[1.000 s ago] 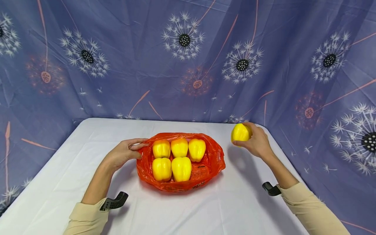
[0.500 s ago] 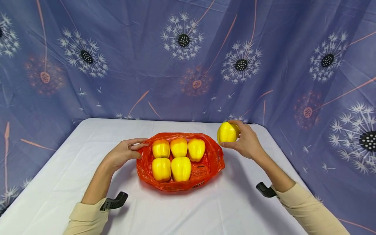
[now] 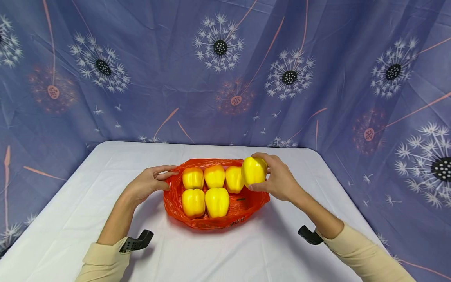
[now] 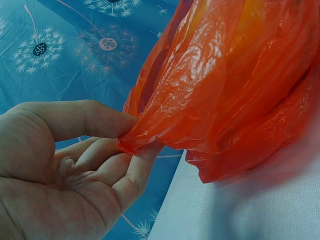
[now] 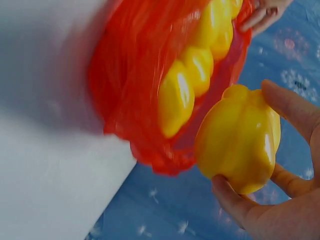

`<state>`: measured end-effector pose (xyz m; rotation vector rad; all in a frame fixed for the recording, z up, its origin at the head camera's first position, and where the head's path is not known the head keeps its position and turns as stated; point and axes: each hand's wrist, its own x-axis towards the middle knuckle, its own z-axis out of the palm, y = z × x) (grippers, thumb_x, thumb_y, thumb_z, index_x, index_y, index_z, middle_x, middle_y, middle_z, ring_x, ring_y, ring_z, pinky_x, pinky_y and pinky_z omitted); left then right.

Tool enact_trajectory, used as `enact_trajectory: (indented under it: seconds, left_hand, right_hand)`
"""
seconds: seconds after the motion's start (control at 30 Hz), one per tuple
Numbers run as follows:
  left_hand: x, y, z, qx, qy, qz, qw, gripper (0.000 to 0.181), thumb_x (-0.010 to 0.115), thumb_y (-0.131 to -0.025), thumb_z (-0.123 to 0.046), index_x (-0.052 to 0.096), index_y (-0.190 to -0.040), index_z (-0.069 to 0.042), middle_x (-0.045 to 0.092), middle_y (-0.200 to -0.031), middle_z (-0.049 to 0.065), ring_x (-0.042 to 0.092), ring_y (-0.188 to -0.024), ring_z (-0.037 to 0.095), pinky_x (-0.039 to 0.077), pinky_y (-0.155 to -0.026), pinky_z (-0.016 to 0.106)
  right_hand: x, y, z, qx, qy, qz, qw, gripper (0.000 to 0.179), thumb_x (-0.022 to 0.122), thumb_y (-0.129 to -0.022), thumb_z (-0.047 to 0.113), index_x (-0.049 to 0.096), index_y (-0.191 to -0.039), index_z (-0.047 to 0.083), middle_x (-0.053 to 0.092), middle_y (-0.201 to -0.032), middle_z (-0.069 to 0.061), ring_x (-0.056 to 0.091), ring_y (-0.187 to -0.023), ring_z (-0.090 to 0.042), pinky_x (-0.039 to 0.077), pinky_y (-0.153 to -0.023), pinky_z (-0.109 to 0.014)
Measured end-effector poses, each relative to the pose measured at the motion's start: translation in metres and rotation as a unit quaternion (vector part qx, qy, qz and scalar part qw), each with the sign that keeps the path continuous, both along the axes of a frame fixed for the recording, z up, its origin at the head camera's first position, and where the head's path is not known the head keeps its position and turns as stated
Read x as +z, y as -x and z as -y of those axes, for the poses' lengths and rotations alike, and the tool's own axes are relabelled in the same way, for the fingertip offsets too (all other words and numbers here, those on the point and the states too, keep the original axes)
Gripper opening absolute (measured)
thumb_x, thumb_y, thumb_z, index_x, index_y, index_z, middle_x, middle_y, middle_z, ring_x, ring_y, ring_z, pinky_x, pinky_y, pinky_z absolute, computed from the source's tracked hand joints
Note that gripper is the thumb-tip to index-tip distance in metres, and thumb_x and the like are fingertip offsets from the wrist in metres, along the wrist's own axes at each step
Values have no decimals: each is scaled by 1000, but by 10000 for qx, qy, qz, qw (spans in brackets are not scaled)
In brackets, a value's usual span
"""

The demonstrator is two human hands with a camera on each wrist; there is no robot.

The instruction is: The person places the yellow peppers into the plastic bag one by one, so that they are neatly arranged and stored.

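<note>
A red plastic bag (image 3: 246,209) lies open on the table with several yellow bell peppers (image 3: 217,202) inside, set in two rows. My left hand (image 3: 148,185) pinches the bag's left edge between thumb and fingers, as the left wrist view shows on the red film (image 4: 195,110). In my right hand (image 3: 282,181) is another yellow bell pepper (image 3: 254,171), held over the right back part of the bag. Seen from the right wrist, the thumb and fingers grip this pepper (image 5: 240,140) around its sides, beside the bag's rim.
A white cloth covers the table (image 3: 211,254). Behind and at both sides hangs a blue curtain (image 3: 158,78) with dandelion prints. Black wrist mounts (image 3: 137,241) sit on both forearms, over beige sleeves (image 3: 105,260).
My right hand has carried its bell pepper leftward, from the right of the bag to over its right part. The left hand and the bag have stayed in place.
</note>
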<state>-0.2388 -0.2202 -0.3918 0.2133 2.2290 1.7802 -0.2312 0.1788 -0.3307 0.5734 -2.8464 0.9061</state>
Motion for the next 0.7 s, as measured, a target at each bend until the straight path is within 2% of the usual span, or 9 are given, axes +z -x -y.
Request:
enact_trajectory:
  seconds: [0.2, 0.4, 0.7]
  left_hand:
    - [0, 0, 0, 8, 44, -95, 9999, 72, 63, -78, 7, 48, -149, 1, 57, -143, 24, 44, -143, 33, 51, -86, 21]
    - [2, -1, -1, -21, -18, -170, 9999, 73, 63, -78, 6, 47, -149, 2, 57, -142, 25, 41, -145, 36, 50, -85, 20]
    - [1, 0, 0, 10, 14, -86, 10000, 73, 62, -78, 7, 48, -149, 1, 56, -143, 25, 40, -145, 36, 50, -86, 21]
  right_hand:
    - [-8, -8, 12, 206, -126, 143, 9996, 86, 94, -68, 28, 53, -143, 22, 57, -140, -11, 53, -126, -33, 52, -96, -58]
    - [-14, -12, 18, 281, -104, 254, 9992, 85, 94, -67, 26, 54, -142, 23, 55, -142, -13, 53, -127, -34, 50, -99, -58]
    - [-25, -16, 24, 334, -137, 485, 9982, 83, 94, -67, 22, 55, -140, 23, 55, -139, -13, 54, -125, -34, 50, -99, -57]
